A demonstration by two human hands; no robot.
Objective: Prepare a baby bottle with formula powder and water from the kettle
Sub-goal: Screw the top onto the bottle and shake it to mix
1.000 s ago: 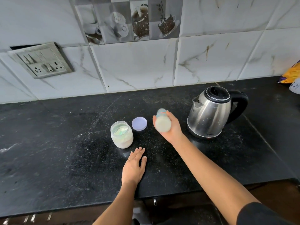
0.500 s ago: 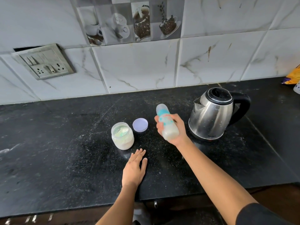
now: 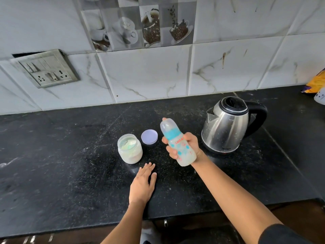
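Your right hand [image 3: 186, 147] fingers wrap the capped, tilted bottle [image 3: 177, 143], likely for mixing; left hand [image 3: 143, 185] fingers rest loosely together on the worktop [image 3: 70, 173], steadying you.

Partly legible red "Lind…" print on the baby bottle [image 3: 179, 147].

On the surface [image 3: 70, 164], the lid [image 3: 149, 137] lies just right of the jar [image 3: 130, 148]; the kettle [image 3: 226, 125] stands well right of it.
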